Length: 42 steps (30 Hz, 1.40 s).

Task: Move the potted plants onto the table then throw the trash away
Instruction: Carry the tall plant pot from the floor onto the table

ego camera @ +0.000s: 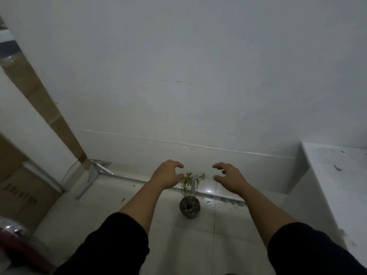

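A small potted plant (189, 206) stands upright on the pale tiled floor (228, 245), close to the white wall (198, 76). Its pot is round and dark, and thin green stems rise from it. The left hand (166, 173) and the right hand (228, 176) are stretched out above it, one on each side of the stems, both with curled, spread fingers and holding nothing. A white table (341, 175) is on the right. Cardboard boxes (21, 187) stand on the left.
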Available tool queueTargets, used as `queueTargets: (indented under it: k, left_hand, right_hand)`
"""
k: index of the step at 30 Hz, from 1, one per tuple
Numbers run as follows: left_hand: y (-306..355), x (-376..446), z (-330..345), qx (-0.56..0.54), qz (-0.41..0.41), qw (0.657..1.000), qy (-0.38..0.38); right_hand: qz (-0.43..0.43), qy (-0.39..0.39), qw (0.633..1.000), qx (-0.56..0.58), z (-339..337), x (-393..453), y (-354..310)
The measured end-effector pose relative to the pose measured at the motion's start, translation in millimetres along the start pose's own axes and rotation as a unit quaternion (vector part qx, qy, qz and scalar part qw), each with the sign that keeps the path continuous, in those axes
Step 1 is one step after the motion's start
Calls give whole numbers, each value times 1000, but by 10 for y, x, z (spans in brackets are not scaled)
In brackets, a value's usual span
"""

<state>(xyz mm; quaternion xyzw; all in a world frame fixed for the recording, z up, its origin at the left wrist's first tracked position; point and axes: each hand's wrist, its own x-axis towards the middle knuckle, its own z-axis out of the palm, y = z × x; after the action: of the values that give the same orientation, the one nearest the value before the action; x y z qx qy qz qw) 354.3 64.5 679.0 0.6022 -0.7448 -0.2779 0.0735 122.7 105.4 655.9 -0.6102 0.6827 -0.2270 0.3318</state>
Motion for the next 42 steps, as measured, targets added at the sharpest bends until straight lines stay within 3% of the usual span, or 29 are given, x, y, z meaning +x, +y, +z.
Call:
queueTargets:
  k: [5, 11, 17, 27, 31, 36, 39, 42]
  left_hand:
    - [-345, 333, 6, 3, -19, 998, -56]
    - [-651, 773, 557, -41, -42, 995, -82]
    - [-1104, 1182, 1520, -62, -50, 989, -122]
    - [-2496, 1870, 3582, -94, -90, 986, -106]
    - [-3002, 2315, 4315, -103, -97, 986, -89]
    - [-3486, 2892, 4944, -76, -97, 991, -50]
    - [-3710, 3140, 5173, -52, -127, 988, -67]
    - [-3917, 3306, 5368, -86, -98, 989, -72]
  right_hand:
    - [34, -27, 999, 12, 387, 238, 47]
    - [55, -99, 993, -44, 774, 731, 427]
    - [79, -148, 984, -63, 1638, 1216, 1142]
    - [135, -207, 967, -60, 3482, 1784, 2759]
    - [127, -185, 973, -46, 4066, 2189, 3273]
    - [106, -94, 990, 14, 4631, 2761, 3717]
    - [96, -48, 994, 31, 4930, 3070, 3983]
    - [81, -16, 995, 48, 5078, 3172, 4009]
